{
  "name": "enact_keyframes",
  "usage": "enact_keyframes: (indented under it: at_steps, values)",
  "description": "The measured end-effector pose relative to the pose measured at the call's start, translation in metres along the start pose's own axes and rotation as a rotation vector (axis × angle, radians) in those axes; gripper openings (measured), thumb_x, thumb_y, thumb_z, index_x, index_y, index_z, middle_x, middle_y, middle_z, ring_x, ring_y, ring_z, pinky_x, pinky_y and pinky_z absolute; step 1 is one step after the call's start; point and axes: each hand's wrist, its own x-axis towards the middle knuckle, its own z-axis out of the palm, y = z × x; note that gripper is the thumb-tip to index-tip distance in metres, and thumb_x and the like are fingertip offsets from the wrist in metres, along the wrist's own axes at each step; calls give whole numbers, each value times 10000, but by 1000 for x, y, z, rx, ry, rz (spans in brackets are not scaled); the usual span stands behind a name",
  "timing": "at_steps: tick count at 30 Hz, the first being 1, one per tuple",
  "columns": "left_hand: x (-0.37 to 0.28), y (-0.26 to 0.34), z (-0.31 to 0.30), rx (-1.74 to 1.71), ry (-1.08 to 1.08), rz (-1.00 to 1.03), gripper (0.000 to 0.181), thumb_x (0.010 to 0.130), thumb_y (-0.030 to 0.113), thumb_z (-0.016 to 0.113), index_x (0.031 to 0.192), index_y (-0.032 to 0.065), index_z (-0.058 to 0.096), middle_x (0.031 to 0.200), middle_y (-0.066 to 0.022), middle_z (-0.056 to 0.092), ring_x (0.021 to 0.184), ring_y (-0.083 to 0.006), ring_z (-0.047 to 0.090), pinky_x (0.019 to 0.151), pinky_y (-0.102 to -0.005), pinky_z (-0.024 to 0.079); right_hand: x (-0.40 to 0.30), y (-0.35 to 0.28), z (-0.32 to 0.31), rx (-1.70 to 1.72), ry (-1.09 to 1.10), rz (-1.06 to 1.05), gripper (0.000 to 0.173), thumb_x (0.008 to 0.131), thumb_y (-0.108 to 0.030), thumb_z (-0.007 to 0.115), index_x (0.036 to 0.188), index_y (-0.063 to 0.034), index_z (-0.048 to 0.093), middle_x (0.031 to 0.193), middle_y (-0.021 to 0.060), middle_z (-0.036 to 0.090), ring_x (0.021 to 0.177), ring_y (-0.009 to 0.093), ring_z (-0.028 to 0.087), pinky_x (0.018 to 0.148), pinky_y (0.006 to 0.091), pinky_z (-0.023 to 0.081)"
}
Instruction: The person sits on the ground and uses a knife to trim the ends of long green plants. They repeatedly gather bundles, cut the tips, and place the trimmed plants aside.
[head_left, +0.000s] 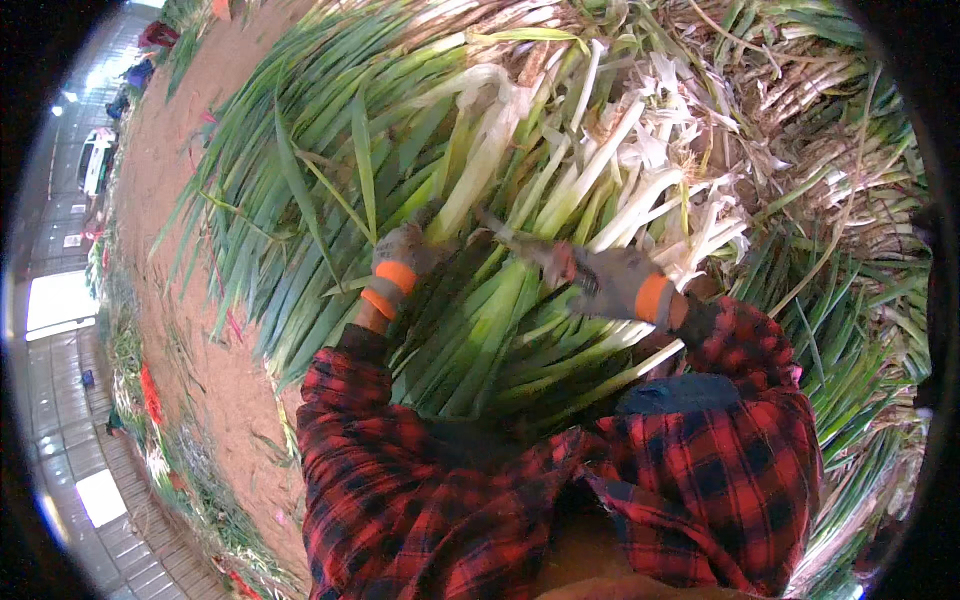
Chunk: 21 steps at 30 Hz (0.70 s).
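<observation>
My left hand (409, 251), in a grey glove with an orange cuff, is closed around the green part of a large spring onion or leek stalk (480, 180) with a pale bent end. To its right, my right hand (600, 277), gloved the same way, grips a tool with a red and black handle (574, 268). The tool's dark, narrow metal end points left toward the stalk; its exact kind is blurred. Beneath both hands lie many long green leaves (480, 330), with peeled white stalks (637, 202) to the right.
Heaps of unpeeled stalks (795, 82) and dry skins lie at the upper right, more green leaves (832, 360) at the right. Brown ground (217, 405) runs along the left, with red netting or cloth (151, 394) and further piles beyond it. A white vehicle (96, 161) stands far left.
</observation>
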Motion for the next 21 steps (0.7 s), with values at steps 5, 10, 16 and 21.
enact_keyframes:
  at_steps: [5,10,16,21]
  values:
    - [13,-13,11,-189,88,204,760,774,586,691,1361,144,497,1141,-151,663,1000,-307,643,860,-391,509,21,31,-19,113,251,365,589,740,-533,674,1136,-111,568,844,168,678,800,366,663,705,465,515]
    - [23,-24,29,-757,-1,99,737,839,505,650,1349,3,474,1254,-172,609,1155,-295,577,981,-356,431,11,-7,-10,24,-48,103,736,770,-460,690,1386,-154,428,956,171,669,921,379,640,821,468,485]
    - [20,11,27,-233,60,45,668,872,491,612,1370,69,466,1171,-224,636,1076,-361,620,905,-412,485,81,109,-38,-14,505,319,488,762,-462,696,1087,-107,617,864,172,672,793,358,654,707,451,506]
    - [-17,45,-6,52,-84,37,821,823,576,612,1480,193,302,1143,-221,642,960,-418,650,806,-482,513,52,55,-21,-66,303,148,444,791,-483,649,1052,-127,602,893,146,663,853,343,654,805,422,507]
